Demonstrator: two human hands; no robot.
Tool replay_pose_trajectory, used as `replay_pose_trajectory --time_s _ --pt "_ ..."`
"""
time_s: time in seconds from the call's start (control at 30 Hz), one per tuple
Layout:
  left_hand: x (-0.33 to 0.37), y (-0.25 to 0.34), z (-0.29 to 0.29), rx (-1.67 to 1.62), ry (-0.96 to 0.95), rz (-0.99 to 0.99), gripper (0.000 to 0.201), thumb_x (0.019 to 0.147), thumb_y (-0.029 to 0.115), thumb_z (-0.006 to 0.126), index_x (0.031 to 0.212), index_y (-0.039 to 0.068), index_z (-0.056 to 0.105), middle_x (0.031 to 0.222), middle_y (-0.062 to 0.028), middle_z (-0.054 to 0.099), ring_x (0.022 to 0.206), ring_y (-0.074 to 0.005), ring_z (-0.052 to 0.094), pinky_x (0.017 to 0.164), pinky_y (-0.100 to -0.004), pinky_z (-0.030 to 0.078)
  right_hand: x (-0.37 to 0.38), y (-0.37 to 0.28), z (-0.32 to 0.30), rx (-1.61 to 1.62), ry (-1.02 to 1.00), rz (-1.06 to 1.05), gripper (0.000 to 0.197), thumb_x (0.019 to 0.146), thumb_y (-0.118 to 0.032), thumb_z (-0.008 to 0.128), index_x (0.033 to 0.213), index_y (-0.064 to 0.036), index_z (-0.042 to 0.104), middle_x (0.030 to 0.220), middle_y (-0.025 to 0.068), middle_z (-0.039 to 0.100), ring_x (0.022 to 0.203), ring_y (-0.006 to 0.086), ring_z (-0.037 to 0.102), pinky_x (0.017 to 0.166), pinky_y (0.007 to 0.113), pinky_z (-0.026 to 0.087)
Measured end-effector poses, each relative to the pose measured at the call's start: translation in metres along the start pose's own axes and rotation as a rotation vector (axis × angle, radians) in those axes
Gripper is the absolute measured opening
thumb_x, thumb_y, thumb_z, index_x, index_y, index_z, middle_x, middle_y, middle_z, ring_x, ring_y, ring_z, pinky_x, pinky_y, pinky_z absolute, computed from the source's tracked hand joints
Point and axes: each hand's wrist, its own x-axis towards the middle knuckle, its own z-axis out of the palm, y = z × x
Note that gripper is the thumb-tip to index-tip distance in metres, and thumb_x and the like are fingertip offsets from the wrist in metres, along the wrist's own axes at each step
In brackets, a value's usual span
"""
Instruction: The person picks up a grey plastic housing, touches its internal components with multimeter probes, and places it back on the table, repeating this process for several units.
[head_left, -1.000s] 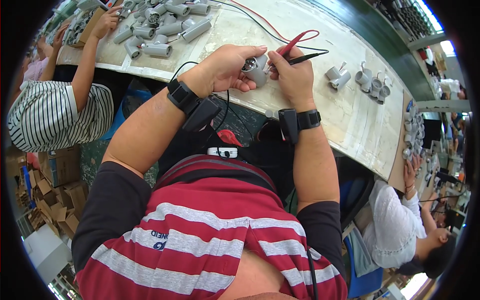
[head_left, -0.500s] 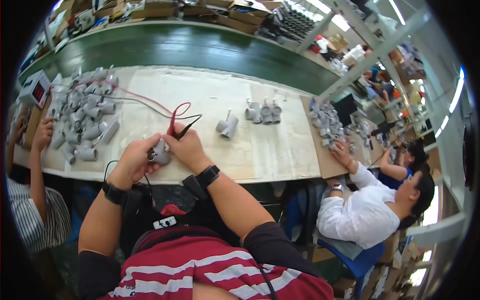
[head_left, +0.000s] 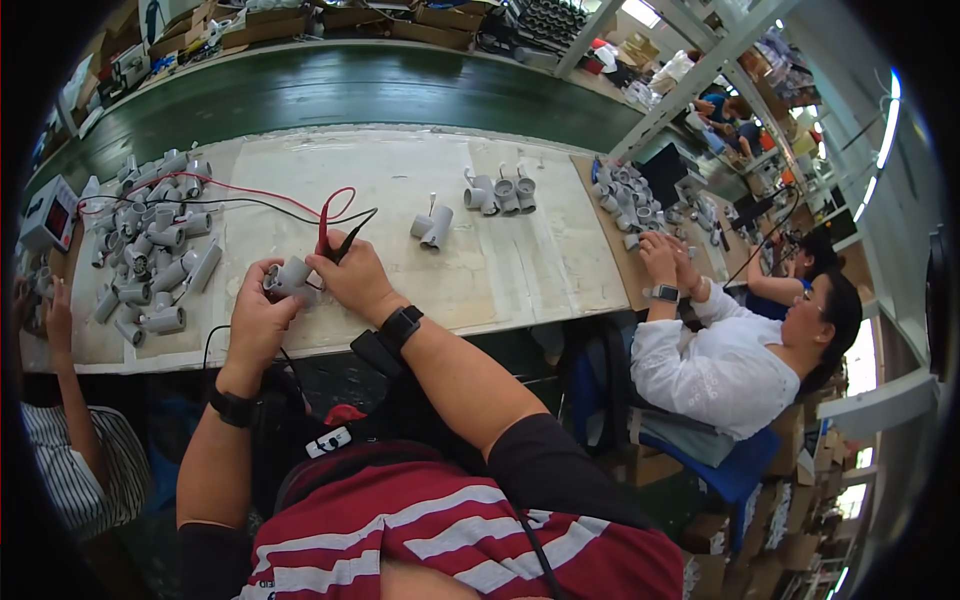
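My left hand [head_left: 258,318] grips a grey T-shaped plastic housing [head_left: 293,274] above the table's near edge, fingers and thumb around its sides. Close beside it, my right hand [head_left: 352,283] is closed on a pair of test probes, one red [head_left: 323,234] and one black [head_left: 346,243]. The probe tips are too small to make out near the housing. Thin red and black leads [head_left: 255,190] run from the probes leftward across the table to a white meter box [head_left: 49,215] with a red display.
A heap of grey housings [head_left: 150,235] covers the table's left part. One housing with a short wire [head_left: 432,227] lies right of my hands, several more [head_left: 502,194] beyond it. A co-worker in white [head_left: 715,350] sits at right; a striped sleeve [head_left: 70,460] shows at left.
The housing in my left hand has turned, its grey tube now facing up more. The right co-worker's hands have come together. The whole view has shifted slightly.
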Motion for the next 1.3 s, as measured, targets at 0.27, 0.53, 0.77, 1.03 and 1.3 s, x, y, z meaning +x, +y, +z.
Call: replay_pose_trajectory --time_s 0.27,0.53,0.77,1.03,1.3 --pt "-0.006 -0.034 0.005 -0.036 0.107 0.277 0.05 0.088 -0.002 0.07 0.133 0.005 0.051 0.109 -0.005 0.061 0.096 -0.0151 0.061 0.085 -0.0301 0.053 -0.001 0.006 0.008 -0.053 0.035 -0.086 0.02 0.091 -0.021 0.071 0.088 -0.002 0.064 0.068 0.0068 0.066 0.062 0.0178 0.063 0.06 0.035 0.05" --pt "0.002 -0.029 0.014 0.182 0.082 0.397 0.052 0.088 0.011 0.075 0.132 0.006 0.048 0.099 -0.0123 0.064 0.086 -0.0213 0.064 0.078 -0.0358 0.054 0.001 0.011 -0.008 0.112 0.011 0.217 0.014 0.096 -0.016 0.067 0.087 -0.0066 0.063 0.07 0.0002 0.06 0.058 0.0102 0.056 0.052 0.027 0.046" --pt "-0.011 -0.032 0.003 0.182 0.217 0.325 0.05 0.084 0.015 0.08 0.123 0.006 0.05 0.09 -0.0122 0.066 0.08 -0.0224 0.066 0.073 -0.0371 0.054 -0.005 0.012 0.013 0.185 0.004 0.168 0.013 0.097 -0.015 0.068 0.093 -0.0026 0.066 0.074 0.0034 0.066 0.059 0.0103 0.06 0.051 0.024 0.048" --pt "-0.02 -0.02 -0.009 -0.148 0.201 0.295 0.044 0.084 0.012 0.079 0.117 0.004 0.052 0.091 -0.013 0.068 0.083 -0.0238 0.069 0.074 -0.0353 0.055 -0.006 0.008 0.009 0.255 0.059 0.175 0.012 0.098 -0.017 0.068 0.097 -0.005 0.064 0.078 0.0043 0.067 0.061 0.0119 0.06 0.052 0.026 0.049" --pt "-0.069 -0.004 -0.2 -0.453 0.829 0.34 0.048 0.09 0.006 0.072 0.132 0.0 0.049 0.1 -0.0111 0.066 0.081 -0.0174 0.066 0.07 -0.0307 0.054 -0.012 0.013 -0.006 0.368 0.072 0.244 0.012 0.099 -0.017 0.068 0.099 -0.0065 0.062 0.077 0.0047 0.065 0.059 0.0133 0.058 0.05 0.027 0.046"
